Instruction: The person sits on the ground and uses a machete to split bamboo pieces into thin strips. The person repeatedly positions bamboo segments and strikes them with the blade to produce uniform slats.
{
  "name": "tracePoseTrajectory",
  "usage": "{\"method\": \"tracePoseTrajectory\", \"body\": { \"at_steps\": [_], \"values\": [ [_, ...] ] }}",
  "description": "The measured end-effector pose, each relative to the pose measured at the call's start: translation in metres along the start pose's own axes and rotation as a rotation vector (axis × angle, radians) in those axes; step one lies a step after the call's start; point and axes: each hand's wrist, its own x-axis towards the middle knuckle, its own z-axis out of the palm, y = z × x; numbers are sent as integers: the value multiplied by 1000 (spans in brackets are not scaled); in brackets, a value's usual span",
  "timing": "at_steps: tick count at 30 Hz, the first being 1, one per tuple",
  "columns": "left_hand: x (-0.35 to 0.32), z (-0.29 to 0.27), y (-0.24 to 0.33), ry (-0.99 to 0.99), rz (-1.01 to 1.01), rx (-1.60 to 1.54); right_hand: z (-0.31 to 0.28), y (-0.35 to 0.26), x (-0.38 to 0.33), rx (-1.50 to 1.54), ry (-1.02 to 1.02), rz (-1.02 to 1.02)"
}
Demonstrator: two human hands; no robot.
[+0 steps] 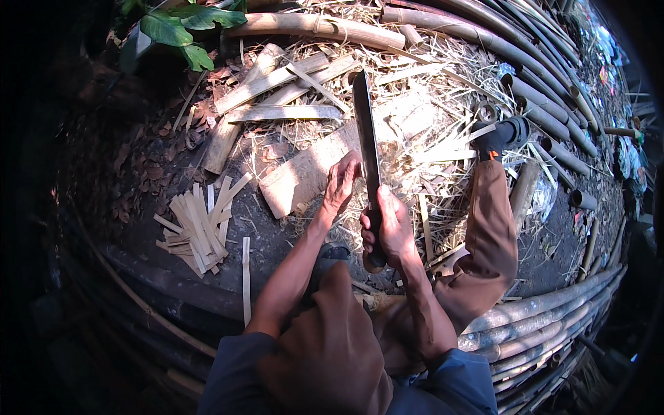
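Our right hand [389, 223] grips a long, dark steel machete [367, 135], likely stiff and weighty, by its handle [377, 256], seemingly the safest hold, above a pale wooden slab [294, 182]; what our left hand [340, 184] holds is unclear.

No legible lettering or numbers.

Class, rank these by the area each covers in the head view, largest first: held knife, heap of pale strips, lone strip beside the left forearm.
1. Heap of pale strips
2. Knife
3. Lone strip
The knife, held in the right hand, is probably nearer the camera, so it may look enlarged.
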Motion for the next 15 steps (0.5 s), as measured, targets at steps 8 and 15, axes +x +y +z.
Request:
{"method": "tracePoseTrajectory", "body": {
  "at_steps": [8,15],
  "values": [
    [-14,12,0,46,-5,224,-1,-2,-2,14,29,12],
    [-27,15,-24,-50,-94,-131,2,-4,-3,36,-2,26]
  ]
}}
